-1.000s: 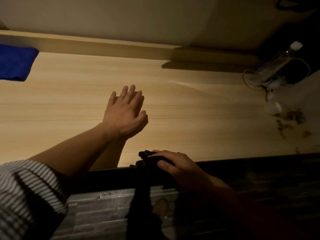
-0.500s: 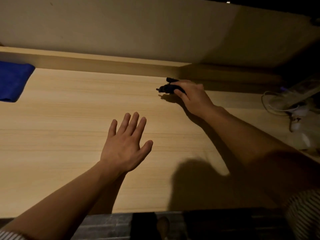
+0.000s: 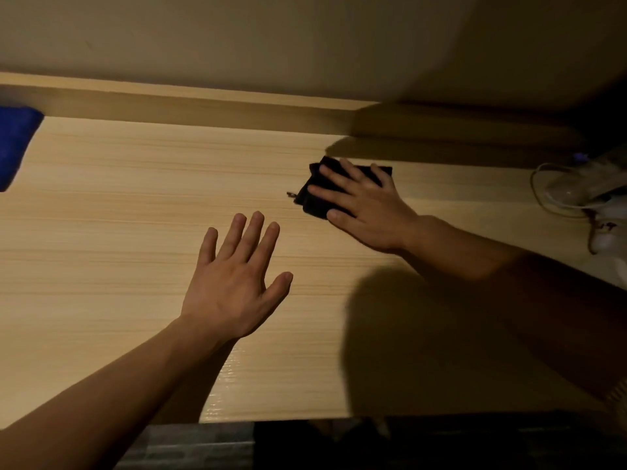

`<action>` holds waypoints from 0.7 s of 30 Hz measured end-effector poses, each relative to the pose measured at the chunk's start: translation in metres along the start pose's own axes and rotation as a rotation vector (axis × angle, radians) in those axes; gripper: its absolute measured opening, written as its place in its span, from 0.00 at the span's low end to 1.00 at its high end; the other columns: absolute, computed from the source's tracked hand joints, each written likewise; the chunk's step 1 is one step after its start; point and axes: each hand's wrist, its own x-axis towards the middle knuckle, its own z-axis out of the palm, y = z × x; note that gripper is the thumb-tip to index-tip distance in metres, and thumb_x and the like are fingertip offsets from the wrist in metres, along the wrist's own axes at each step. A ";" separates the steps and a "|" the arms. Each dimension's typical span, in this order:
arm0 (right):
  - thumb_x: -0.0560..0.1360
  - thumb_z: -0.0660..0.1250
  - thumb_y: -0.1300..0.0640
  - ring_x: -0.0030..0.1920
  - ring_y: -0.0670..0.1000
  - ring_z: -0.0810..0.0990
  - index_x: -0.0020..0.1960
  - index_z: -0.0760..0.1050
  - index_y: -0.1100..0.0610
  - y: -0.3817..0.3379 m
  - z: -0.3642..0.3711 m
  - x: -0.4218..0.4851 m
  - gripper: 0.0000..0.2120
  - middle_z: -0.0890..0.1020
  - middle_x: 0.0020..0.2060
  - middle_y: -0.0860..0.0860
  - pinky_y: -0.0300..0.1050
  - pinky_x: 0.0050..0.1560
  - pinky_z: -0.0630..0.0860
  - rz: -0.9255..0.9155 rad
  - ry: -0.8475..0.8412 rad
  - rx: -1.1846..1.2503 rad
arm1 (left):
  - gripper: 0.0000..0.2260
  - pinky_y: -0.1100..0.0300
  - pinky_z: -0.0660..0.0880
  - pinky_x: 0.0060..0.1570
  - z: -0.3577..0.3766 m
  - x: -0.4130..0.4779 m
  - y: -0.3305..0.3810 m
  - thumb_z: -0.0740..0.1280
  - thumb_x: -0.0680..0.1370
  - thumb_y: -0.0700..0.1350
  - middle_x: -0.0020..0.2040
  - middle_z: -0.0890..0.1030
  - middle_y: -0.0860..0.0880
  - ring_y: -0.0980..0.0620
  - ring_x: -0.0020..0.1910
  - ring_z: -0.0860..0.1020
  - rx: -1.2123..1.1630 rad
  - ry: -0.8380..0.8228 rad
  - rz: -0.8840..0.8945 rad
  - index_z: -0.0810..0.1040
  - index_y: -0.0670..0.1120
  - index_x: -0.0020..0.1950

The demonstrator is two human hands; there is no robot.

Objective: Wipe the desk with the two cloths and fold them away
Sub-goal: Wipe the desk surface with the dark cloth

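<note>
A small black cloth (image 3: 314,195) lies flat on the light wooden desk (image 3: 118,215), right of the middle and toward the back. My right hand (image 3: 364,206) presses down on it with fingers spread, covering most of it. My left hand (image 3: 234,283) rests flat on the desk in the middle, fingers apart, holding nothing. A blue cloth (image 3: 15,144) lies at the far left edge of the view, near the back of the desk, partly cut off.
A raised wooden ledge (image 3: 203,103) runs along the back against the wall. White cables and a clear bottle (image 3: 573,188) sit in shadow at the far right. The desk's front edge (image 3: 305,418) is near the bottom, with dark floor below.
My right hand brought the black cloth from the front edge to the back of the desk, then laid it flat and pressed on it. My left hand stayed on the desk.
</note>
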 end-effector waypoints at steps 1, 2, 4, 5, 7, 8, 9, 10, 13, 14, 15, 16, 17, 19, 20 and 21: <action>0.84 0.43 0.34 0.83 0.49 0.40 0.81 0.49 0.32 -0.006 0.004 -0.010 0.25 0.47 0.84 0.41 0.67 0.76 0.41 -0.016 0.000 -0.006 | 0.36 0.40 0.39 0.83 0.000 0.000 0.000 0.43 0.84 0.71 0.88 0.41 0.51 0.50 0.85 0.36 0.003 -0.002 0.000 0.43 0.56 0.88; 0.85 0.44 0.35 0.83 0.49 0.39 0.82 0.48 0.33 -0.013 0.007 -0.021 0.25 0.47 0.84 0.41 0.67 0.76 0.41 -0.033 -0.001 -0.005 | 0.36 0.40 0.39 0.83 0.000 0.000 0.000 0.43 0.84 0.71 0.88 0.41 0.52 0.50 0.85 0.35 0.005 -0.005 -0.001 0.42 0.56 0.88; 0.85 0.45 0.35 0.83 0.49 0.38 0.82 0.48 0.34 -0.028 0.014 -0.045 0.26 0.46 0.84 0.41 0.66 0.76 0.39 -0.051 -0.005 0.011 | 0.36 0.40 0.38 0.83 0.000 0.000 0.000 0.43 0.84 0.72 0.88 0.41 0.52 0.51 0.85 0.35 0.005 -0.007 -0.002 0.42 0.57 0.87; 0.85 0.45 0.36 0.83 0.49 0.38 0.82 0.47 0.34 -0.037 0.018 -0.058 0.26 0.46 0.84 0.41 0.64 0.77 0.38 -0.054 -0.006 0.016 | 0.36 0.40 0.38 0.83 0.000 0.000 0.000 0.43 0.84 0.72 0.88 0.41 0.52 0.51 0.85 0.35 0.003 -0.006 -0.002 0.42 0.57 0.87; 0.85 0.47 0.37 0.83 0.49 0.39 0.83 0.47 0.35 -0.056 0.025 -0.084 0.27 0.47 0.84 0.42 0.64 0.77 0.38 -0.059 -0.007 -0.004 | 0.36 0.40 0.38 0.83 -0.001 0.000 0.000 0.42 0.84 0.72 0.88 0.41 0.52 0.51 0.85 0.35 -0.001 -0.001 0.003 0.41 0.57 0.87; 0.85 0.48 0.38 0.83 0.50 0.41 0.83 0.48 0.37 -0.066 0.028 -0.097 0.27 0.48 0.84 0.43 0.64 0.78 0.40 -0.068 0.001 -0.033 | 0.36 0.40 0.38 0.82 -0.001 0.000 0.000 0.42 0.84 0.72 0.88 0.41 0.52 0.51 0.85 0.35 -0.005 0.002 0.006 0.41 0.57 0.87; 0.85 0.50 0.39 0.84 0.52 0.44 0.83 0.51 0.39 -0.076 0.032 -0.110 0.27 0.51 0.84 0.45 0.66 0.78 0.44 -0.086 0.020 -0.062 | 0.36 0.40 0.38 0.82 -0.001 0.000 0.000 0.41 0.83 0.72 0.87 0.41 0.52 0.51 0.85 0.35 -0.010 0.002 0.009 0.41 0.57 0.87; 0.85 0.52 0.40 0.84 0.54 0.48 0.83 0.54 0.41 -0.086 0.036 -0.124 0.27 0.54 0.84 0.47 0.67 0.78 0.49 -0.107 0.051 -0.082 | 0.36 0.40 0.38 0.82 -0.002 0.000 0.000 0.41 0.83 0.72 0.87 0.41 0.52 0.50 0.85 0.36 -0.013 0.005 0.013 0.42 0.57 0.87; 0.83 0.57 0.41 0.82 0.56 0.56 0.82 0.60 0.44 -0.114 0.052 -0.159 0.27 0.60 0.82 0.49 0.68 0.75 0.58 -0.137 0.120 -0.092 | 0.36 0.40 0.38 0.82 -0.002 -0.001 -0.001 0.41 0.83 0.72 0.87 0.42 0.51 0.49 0.86 0.37 -0.007 0.002 0.023 0.43 0.56 0.88; 0.83 0.57 0.41 0.82 0.56 0.57 0.81 0.61 0.44 -0.125 0.056 -0.169 0.28 0.61 0.82 0.49 0.67 0.75 0.59 -0.134 0.115 -0.081 | 0.36 0.40 0.38 0.82 -0.003 -0.001 -0.002 0.41 0.83 0.72 0.87 0.42 0.51 0.49 0.86 0.37 -0.014 -0.002 0.026 0.43 0.56 0.88; 0.82 0.57 0.40 0.82 0.55 0.57 0.81 0.61 0.43 -0.135 0.059 -0.178 0.28 0.61 0.82 0.48 0.66 0.74 0.59 -0.132 0.100 -0.075 | 0.35 0.40 0.38 0.82 -0.004 -0.002 -0.003 0.42 0.84 0.71 0.87 0.42 0.51 0.49 0.86 0.38 -0.031 -0.005 0.027 0.44 0.55 0.88; 0.82 0.57 0.40 0.82 0.54 0.57 0.81 0.60 0.43 -0.146 0.061 -0.187 0.28 0.61 0.82 0.47 0.65 0.74 0.59 -0.130 0.073 -0.078 | 0.35 0.40 0.39 0.83 -0.007 -0.003 -0.003 0.43 0.84 0.70 0.88 0.44 0.50 0.49 0.86 0.39 -0.058 0.000 0.032 0.46 0.55 0.88; 0.82 0.56 0.41 0.82 0.53 0.57 0.81 0.60 0.42 -0.156 0.062 -0.195 0.28 0.61 0.82 0.46 0.63 0.73 0.59 -0.125 0.037 -0.091 | 0.33 0.40 0.41 0.83 -0.011 -0.005 -0.002 0.45 0.85 0.67 0.88 0.46 0.49 0.48 0.86 0.41 -0.101 0.018 0.044 0.50 0.53 0.88; 0.82 0.54 0.43 0.82 0.50 0.53 0.81 0.60 0.41 -0.172 0.064 -0.210 0.27 0.58 0.82 0.44 0.61 0.73 0.59 -0.107 -0.042 -0.058 | 0.31 0.42 0.49 0.83 -0.019 -0.018 0.003 0.51 0.86 0.61 0.88 0.55 0.46 0.47 0.86 0.50 -0.241 0.085 0.048 0.58 0.48 0.86; 0.83 0.54 0.46 0.82 0.49 0.51 0.80 0.62 0.41 -0.180 0.063 -0.216 0.26 0.57 0.81 0.42 0.61 0.73 0.57 -0.090 -0.068 0.019 | 0.29 0.43 0.55 0.82 -0.022 -0.031 0.009 0.54 0.86 0.59 0.86 0.60 0.45 0.46 0.85 0.56 -0.331 0.116 0.025 0.62 0.46 0.84; 0.84 0.55 0.48 0.82 0.47 0.50 0.80 0.63 0.41 -0.187 0.060 -0.221 0.24 0.57 0.81 0.41 0.61 0.73 0.56 -0.065 -0.079 0.123 | 0.26 0.45 0.63 0.79 -0.025 -0.047 0.016 0.57 0.86 0.57 0.84 0.65 0.45 0.46 0.82 0.63 -0.432 0.127 -0.015 0.66 0.46 0.82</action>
